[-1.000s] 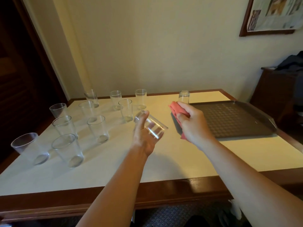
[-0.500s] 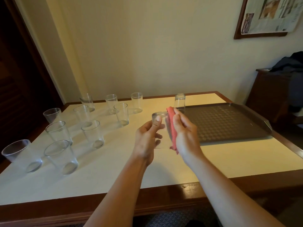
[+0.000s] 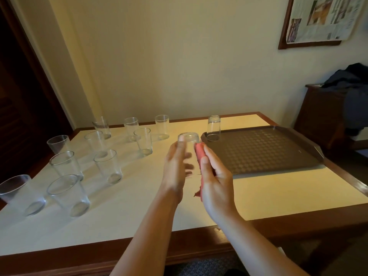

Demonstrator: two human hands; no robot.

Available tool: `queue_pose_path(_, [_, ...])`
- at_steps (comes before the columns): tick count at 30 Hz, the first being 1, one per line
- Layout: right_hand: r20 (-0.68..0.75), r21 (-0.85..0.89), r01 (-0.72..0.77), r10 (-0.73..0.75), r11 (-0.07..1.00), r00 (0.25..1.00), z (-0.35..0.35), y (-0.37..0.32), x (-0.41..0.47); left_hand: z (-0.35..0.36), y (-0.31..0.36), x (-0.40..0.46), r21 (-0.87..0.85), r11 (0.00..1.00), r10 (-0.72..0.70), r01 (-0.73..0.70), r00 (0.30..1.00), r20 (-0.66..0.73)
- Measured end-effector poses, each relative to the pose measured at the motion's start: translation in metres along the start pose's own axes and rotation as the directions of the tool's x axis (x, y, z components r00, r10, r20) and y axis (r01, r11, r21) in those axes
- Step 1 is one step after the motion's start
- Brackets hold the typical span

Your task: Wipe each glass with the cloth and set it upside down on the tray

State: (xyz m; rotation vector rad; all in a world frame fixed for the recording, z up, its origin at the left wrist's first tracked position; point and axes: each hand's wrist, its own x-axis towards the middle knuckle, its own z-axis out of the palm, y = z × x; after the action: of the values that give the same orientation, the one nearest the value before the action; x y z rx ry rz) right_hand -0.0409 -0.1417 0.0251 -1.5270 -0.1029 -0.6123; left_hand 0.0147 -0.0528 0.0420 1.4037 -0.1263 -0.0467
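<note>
As seen from the head view, the left hand [image 3: 175, 168] gripped a clear, smooth drinking glass [image 3: 188, 148] above the counter [image 3: 127, 212]; the right hand [image 3: 216, 176] pressed a soft red cloth [image 3: 199, 156] against it. Likely slippery, fragile; best held round the wall.

left hand [image 3: 176, 168] fingers motion-blurred, cloth [image 3: 200, 156] mostly hidden behind right hand [image 3: 216, 180]
</note>
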Motion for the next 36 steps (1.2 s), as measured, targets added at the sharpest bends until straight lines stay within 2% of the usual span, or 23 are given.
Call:
queue_pose_path(2, [-0.059, 0.017, -0.057, 0.058, 0.998, 0.997, -0.01, -0.001, 0.015, -0.001, 0.002, -0.005, -0.025, 0.996, -0.084, 0.089, 0.987, 0.139])
queue_pose_path(4, [-0.111, 0.026, -0.111, 0.113, 0.993, 0.987, -0.021, -0.006, 0.028, -0.003, 0.0, -0.004, -0.019, 0.998, -0.05, 0.055, 0.978, 0.201])
queue_pose_path(7, [-0.101, 0.02, -0.136, 0.137, 0.991, 0.985, -0.017, -0.01, 0.015, 0.003, 0.004, -0.004, -0.066, 0.997, 0.04, -0.034, 0.994, 0.097])
queue_pose_path(9, [-0.086, 0.0, -0.116, 0.116, 0.993, 0.989, -0.01, -0.008, 0.0, 0.007, 0.005, -0.004, -0.048, 0.998, 0.051, -0.049, 0.998, 0.034])
queue_pose_path(10, [-0.097, 0.002, -0.108, 0.107, 0.994, 0.989, -0.01, -0.008, -0.001, 0.007, 0.007, -0.006, -0.046, 0.999, 0.005, -0.002, 0.998, 0.062])
queue_pose_path(12, [-0.149, 0.028, -0.133, 0.136, 0.991, 0.979, -0.016, -0.01, 0.011, 0.003, 0.008, -0.008, -0.028, 0.996, -0.08, 0.09, 0.968, 0.239])
queue_pose_path(14, [-0.193, 0.068, -0.187, 0.197, 0.98, 0.961, -0.022, -0.014, 0.024, -0.003, 0.007, -0.005, 0.002, 0.998, -0.054, 0.057, 0.939, 0.34])
queue_pose_path(15, [-0.199, 0.087, -0.191, 0.205, 0.978, 0.958, -0.02, -0.015, 0.024, -0.004, 0.006, -0.004, -0.019, 1.0, -0.007, 0.014, 0.943, 0.333])
queue_pose_path(17, [-0.194, 0.064, -0.157, 0.166, 0.986, 0.967, -0.011, -0.015, 0.012, -0.001, 0.01, -0.004, -0.053, 0.998, 0.05, -0.039, 0.975, 0.217])
queue_pose_path(19, [-0.179, 0.027, -0.115, 0.118, 0.993, 0.977, -0.003, -0.014, -0.003, 0.0, 0.01, -0.003, 0.011, 0.997, 0.07, -0.072, 0.99, 0.124])
queue_pose_path(20, [-0.169, 0.027, -0.107, 0.11, 0.994, 0.98, -0.004, -0.012, -0.003, -0.001, 0.009, -0.004, 0.048, 0.998, 0.039, -0.046, 0.991, 0.129])
queue_pose_path(22, [-0.177, 0.074, -0.155, 0.166, 0.985, 0.97, -0.01, -0.007, 0.009, -0.004, 0.01, -0.007, 0.067, 0.996, -0.066, 0.051, 0.971, 0.23])
queue_pose_path(24, [-0.181, 0.126, -0.209, 0.23, 0.97, 0.956, -0.016, -0.005, 0.021, -0.009, 0.011, -0.008, 0.057, 0.995, -0.091, 0.076, 0.942, 0.324])
queue_pose_path(25, [-0.182, 0.135, -0.207, 0.23, 0.969, 0.956, -0.017, -0.003, 0.022, -0.012, 0.009, -0.005, 0.031, 0.998, -0.053, 0.046, 0.943, 0.328])
queue_pose_path(27, [-0.185, 0.103, -0.172, 0.188, 0.98, 0.964, -0.011, -0.002, 0.011, -0.009, 0.009, -0.003, 0.024, 0.999, 0.02, -0.027, 0.97, 0.241])
queue_pose_path(30, [-0.167, 0.063, -0.12, 0.129, 0.991, 0.977, -0.004, -0.005, -0.006, -0.001, 0.005, -0.006, 0.125, 0.99, 0.059, -0.072, 0.992, 0.107])
queue_pose_path(34, [-0.231, 0.032, -0.144, 0.147, 0.989, 0.962, -0.015, -0.002, 0.019, -0.002, 0.006, -0.012, 0.08, 0.997, -0.033, 0.013, 0.966, 0.255])
queue_pose_path(36, [-0.242, 0.041, -0.124, 0.131, 0.991, 0.962, -0.015, -0.001, 0.02, -0.003, 0.008, -0.011, 0.026, 0.999, 0.011, -0.018, 0.966, 0.26])
